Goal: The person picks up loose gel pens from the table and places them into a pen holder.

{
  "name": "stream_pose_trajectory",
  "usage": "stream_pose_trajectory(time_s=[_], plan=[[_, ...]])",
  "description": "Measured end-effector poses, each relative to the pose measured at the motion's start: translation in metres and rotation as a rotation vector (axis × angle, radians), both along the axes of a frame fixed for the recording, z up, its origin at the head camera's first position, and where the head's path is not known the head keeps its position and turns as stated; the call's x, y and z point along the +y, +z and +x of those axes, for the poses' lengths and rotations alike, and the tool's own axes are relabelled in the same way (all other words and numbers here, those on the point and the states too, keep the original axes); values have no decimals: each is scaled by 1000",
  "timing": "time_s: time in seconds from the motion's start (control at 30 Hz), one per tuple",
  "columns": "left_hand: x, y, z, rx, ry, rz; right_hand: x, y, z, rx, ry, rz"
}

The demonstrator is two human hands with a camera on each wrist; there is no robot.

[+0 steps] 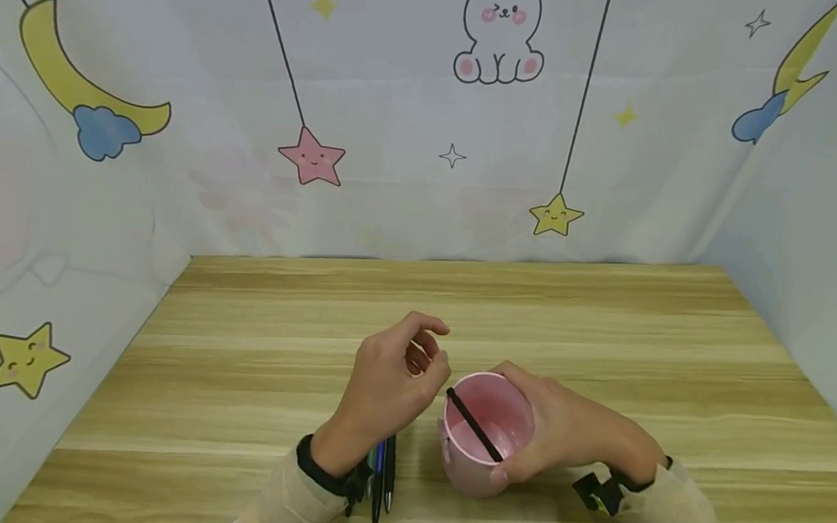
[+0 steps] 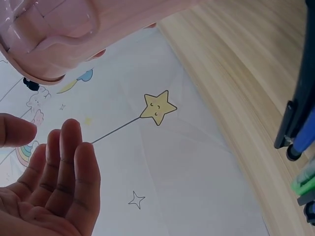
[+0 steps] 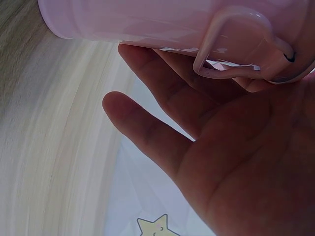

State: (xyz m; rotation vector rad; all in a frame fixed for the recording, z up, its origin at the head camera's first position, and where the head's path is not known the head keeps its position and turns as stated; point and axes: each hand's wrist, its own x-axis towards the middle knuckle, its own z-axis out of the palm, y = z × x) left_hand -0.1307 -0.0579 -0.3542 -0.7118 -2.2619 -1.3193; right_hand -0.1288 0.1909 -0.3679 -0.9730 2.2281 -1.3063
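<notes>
A small pink bucket-shaped pen holder [image 1: 474,476] stands upright on the wooden table, with a small handle loop visible on its side in the right wrist view. My right hand [image 1: 561,428] grips it from the right, thumb at the near rim and fingers round the far side. One black pen [image 1: 475,424] leans inside, its tip at the left rim. Beside that rim hovers my left hand [image 1: 397,372], fingers loosely bent, with nothing in it. In the left wrist view the left palm [image 2: 44,206] shows bare, below the holder.
Several pens [image 1: 379,482] lie side by side on the table [image 1: 270,340] beneath my left wrist, partly hidden by it. A white curtain [image 1: 402,110] with printed stars and a rabbit encloses the back and sides.
</notes>
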Motion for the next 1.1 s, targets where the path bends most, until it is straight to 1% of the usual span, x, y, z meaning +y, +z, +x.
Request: stream_pose_trajectory(time_s=[0.2, 0.3, 0.57, 0.9, 1.1], plan=[[0, 0, 1, -50, 26, -61, 0, 1, 0, -14, 11, -19], [0, 0, 1, -61, 43, -98, 0, 0, 0, -12, 11, -16], [0, -1, 1, -74, 84, -180, 1, -2, 0, 9, -8, 9], [0, -1, 2, -78, 108, -220, 1, -2, -1, -12, -9, 4], [0, -2, 2, -73, 127, -252, 1, -2, 0, 2, -8, 10]])
